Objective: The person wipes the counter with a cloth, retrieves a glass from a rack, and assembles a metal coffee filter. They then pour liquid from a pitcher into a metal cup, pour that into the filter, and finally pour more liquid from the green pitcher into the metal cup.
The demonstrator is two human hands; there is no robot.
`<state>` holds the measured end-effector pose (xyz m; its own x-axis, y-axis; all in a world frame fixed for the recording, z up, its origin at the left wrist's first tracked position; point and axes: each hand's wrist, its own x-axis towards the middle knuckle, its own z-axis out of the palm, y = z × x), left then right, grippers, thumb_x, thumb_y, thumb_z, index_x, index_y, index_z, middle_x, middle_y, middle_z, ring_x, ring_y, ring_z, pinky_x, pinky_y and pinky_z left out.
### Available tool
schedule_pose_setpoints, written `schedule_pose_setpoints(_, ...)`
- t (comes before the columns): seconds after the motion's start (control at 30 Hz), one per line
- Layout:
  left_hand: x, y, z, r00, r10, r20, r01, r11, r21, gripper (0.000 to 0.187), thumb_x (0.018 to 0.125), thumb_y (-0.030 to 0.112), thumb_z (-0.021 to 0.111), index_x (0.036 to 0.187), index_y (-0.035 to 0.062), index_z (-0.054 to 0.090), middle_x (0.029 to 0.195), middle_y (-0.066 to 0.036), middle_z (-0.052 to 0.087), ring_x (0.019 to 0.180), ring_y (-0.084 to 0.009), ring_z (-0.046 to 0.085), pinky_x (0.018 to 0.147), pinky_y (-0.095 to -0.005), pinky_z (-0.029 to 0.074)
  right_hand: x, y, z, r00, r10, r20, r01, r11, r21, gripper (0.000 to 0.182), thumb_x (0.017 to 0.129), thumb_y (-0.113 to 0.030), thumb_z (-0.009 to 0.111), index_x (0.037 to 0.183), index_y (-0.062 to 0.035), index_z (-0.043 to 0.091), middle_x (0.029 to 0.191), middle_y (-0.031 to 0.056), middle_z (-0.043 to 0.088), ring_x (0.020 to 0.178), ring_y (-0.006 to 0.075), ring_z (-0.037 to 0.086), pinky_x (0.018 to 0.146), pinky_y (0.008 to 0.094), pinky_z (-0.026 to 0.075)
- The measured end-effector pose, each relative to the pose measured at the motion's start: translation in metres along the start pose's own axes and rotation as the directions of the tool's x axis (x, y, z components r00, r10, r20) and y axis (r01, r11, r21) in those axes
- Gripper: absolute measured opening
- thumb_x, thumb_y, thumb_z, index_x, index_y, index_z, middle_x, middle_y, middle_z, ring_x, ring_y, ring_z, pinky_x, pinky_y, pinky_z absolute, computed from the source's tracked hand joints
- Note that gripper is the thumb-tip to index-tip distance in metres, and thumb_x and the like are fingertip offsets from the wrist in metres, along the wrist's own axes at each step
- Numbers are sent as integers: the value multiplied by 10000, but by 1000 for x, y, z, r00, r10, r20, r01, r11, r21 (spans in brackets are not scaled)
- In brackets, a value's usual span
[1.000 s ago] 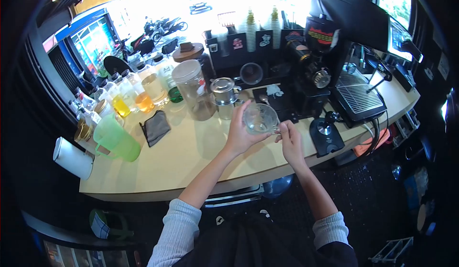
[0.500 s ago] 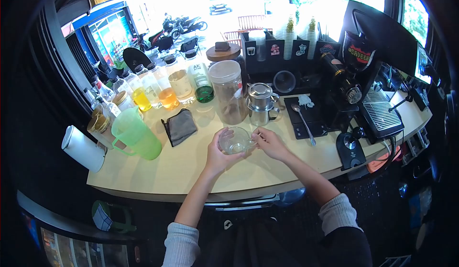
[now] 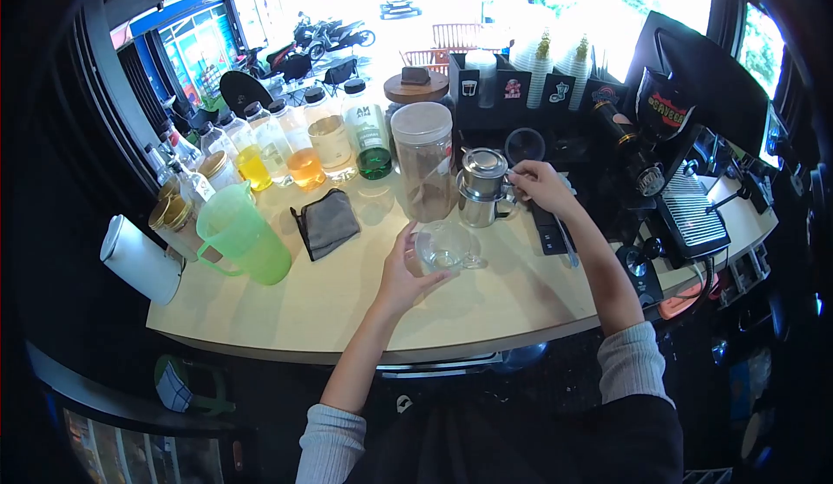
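Note:
My left hand [image 3: 403, 277] is curled around the side of a clear glass cup [image 3: 444, 246], whose handle points right over the wooden counter. Up and to the right, my right hand [image 3: 545, 191] has its fingers closed at the side handle of a lidded metal coffee drip filter [image 3: 483, 173]. That filter sits upright on a small steel pitcher [image 3: 476, 213]. Just behind the glass cup stands a tall clear canister [image 3: 424, 159] with a pale lid. A black scale [image 3: 548, 239] with a spoon [image 3: 568, 243] across it lies partly hidden beneath my right forearm.
To the left are a green plastic jug [image 3: 243, 237], a folded grey cloth [image 3: 330, 224] and a row of syrup bottles [image 3: 305, 163]. A cup organizer [image 3: 538, 94] stands at the back. A coffee grinder [image 3: 649, 137] and tamper [image 3: 640, 263] occupy the right side.
My right hand has let go of the glass cup's handle and moved up and right to the drip filter's handle. My left hand still holds the glass cup, now slightly farther right.

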<state>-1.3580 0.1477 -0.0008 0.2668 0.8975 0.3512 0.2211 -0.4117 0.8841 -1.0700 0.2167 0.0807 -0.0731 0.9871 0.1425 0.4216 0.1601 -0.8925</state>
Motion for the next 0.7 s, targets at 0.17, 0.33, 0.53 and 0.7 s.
schedule_pose_setpoints(0.17, -1, -13, 1, 997, 27, 67, -19, 992, -123, 974, 626, 128, 798, 1390, 66, 197, 1305, -173, 415, 1214, -268, 421, 1015, -387, 335, -9, 6, 4, 995, 61, 77, -85, 923, 376, 157, 868, -183, 588, 845, -27, 594, 672, -15, 552, 586, 65, 496, 545, 211, 418)
schedule_pose_setpoints(0.33, -8, 4, -2, 997, 67, -50, -61, 993, 104, 1003, 622, 237, 799, 1394, 59, 184, 1362, -170, 336, 1260, -296, 349, 1020, -429, 300, -12, 10, 14, 996, 14, 85, -66, 756, 651, 145, 905, -169, 532, 882, -36, 584, 815, 20, 566, 700, 80, 502, 732, 261, 448)
schedule_pose_setpoints(0.53, -6, 2, 6, 976, 102, -195, -66, 981, 180, 872, 644, 265, 789, 1322, 34, 292, 1308, -145, 374, 1208, -279, 399, 960, -439, 356, -25, 5, 18, 1000, 1, 29, -22, 691, 723, 164, 907, -188, 536, 894, -32, 586, 836, 19, 571, 751, 84, 523, 795, 281, 456)
schedule_pose_setpoints(0.7, -17, 15, 9, 962, 137, -237, -91, 977, 195, 784, 673, 211, 761, 1303, 47, 324, 1281, -131, 415, 1196, -250, 408, 966, -409, 349, -54, -11, 22, 999, -43, -19, 44, 730, 682, 183, 904, -201, 544, 898, -26, 594, 843, 23, 583, 763, 93, 535, 802, 281, 455)
